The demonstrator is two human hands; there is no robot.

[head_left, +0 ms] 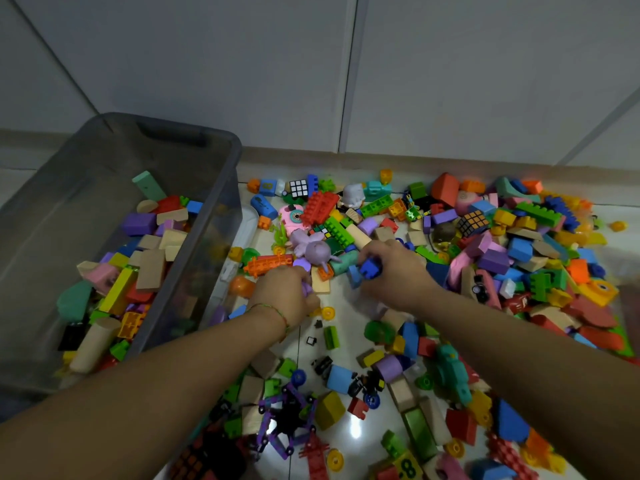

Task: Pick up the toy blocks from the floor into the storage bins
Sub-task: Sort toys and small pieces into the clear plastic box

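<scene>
A big heap of coloured toy blocks point(502, 244) covers the white floor, from the wall down to the near edge. At the left stands a grey see-through storage bin point(221, 157), part filled with blocks. My left hand point(284, 292) is low over the floor beside the bin, its fingers closed around a purple block point(306, 289) that is mostly hidden. My right hand point(394, 271) is in the middle of the heap, gripping a blue block point(370, 267) between thumb and fingers.
A purple toy animal point(317, 249), a pink toy camera point(292, 216) and two puzzle cubes point(298, 188) lie among the blocks. A purple and black linked toy point(284, 420) lies near my left forearm. A white wall with a skirting board runs behind.
</scene>
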